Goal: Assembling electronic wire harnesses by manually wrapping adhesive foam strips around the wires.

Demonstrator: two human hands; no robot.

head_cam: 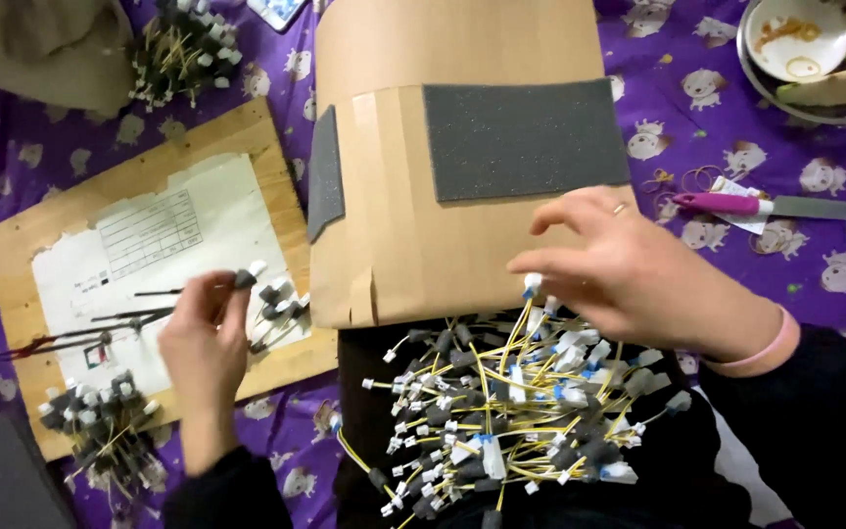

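Your left hand (pixel 203 338) pinches a lead with a matt grey foam sleeve (pixel 244 280) and white plastic plug. Your right hand (pixel 629 274) rests on a heap of yellow plastic-insulated wires (pixel 501 411), glossy. The cardboard sheet (pixel 413 235) is smooth, matt brown, with rough grey foam pads (pixel 526 137). The wooden board (pixel 149 176) is bare plywood under torn matt paper (pixel 149 264). The purple cloth (pixel 12 157) is printed.

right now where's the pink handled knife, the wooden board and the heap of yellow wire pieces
pink-handled knife (pixel 727 204), head view, on the pink handle
wooden board (pixel 247 132), head view, on its bare upper right corner
heap of yellow wire pieces (pixel 501 421), head view, on the middle of the heap
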